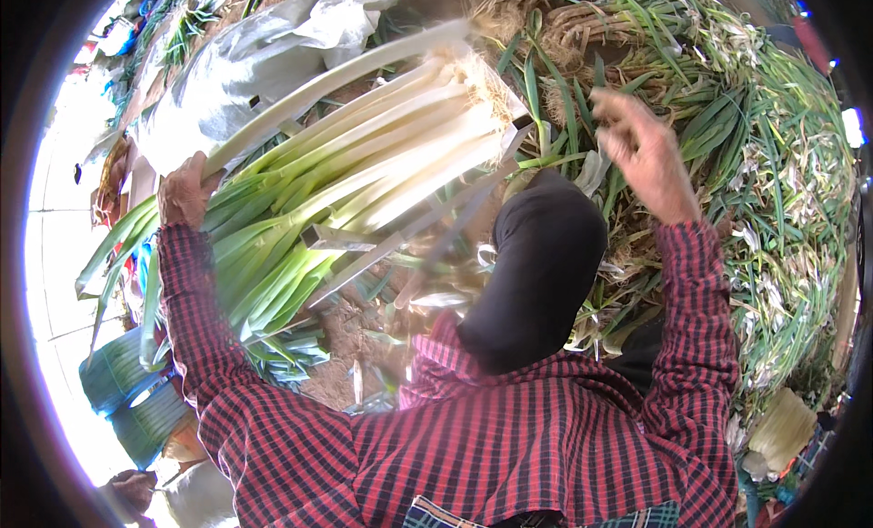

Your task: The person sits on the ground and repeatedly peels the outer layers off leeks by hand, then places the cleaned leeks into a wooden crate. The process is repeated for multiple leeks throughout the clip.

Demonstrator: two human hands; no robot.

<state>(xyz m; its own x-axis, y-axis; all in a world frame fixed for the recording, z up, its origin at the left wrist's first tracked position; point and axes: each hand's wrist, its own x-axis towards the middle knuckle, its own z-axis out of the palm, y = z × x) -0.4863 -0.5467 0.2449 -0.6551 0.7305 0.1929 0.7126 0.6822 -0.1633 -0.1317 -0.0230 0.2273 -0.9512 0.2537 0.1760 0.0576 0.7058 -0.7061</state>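
Observation:
Many long green onions [382, 146] lie side by side across a metal frame [361, 269], white stems and roots towards the upper right, green leaves towards the lower left. My left hand [183, 190] is closed around a single green onion [341, 78] near its leaves; its pale stem stretches above the others and is blurred. My right hand [638, 146] is raised to the right of the roots, fingers apart and slightly blurred, with nothing seen in it. Below it are loose leaves and unpeeled green onions [593, 30].
A large heap of green leaves and peelings [784, 207] fills the right side. A pale plastic sheet [232, 71] lies at the upper left. My dark-clad knee [552, 255] is beside the frame, above soil scattered with leaf scraps.

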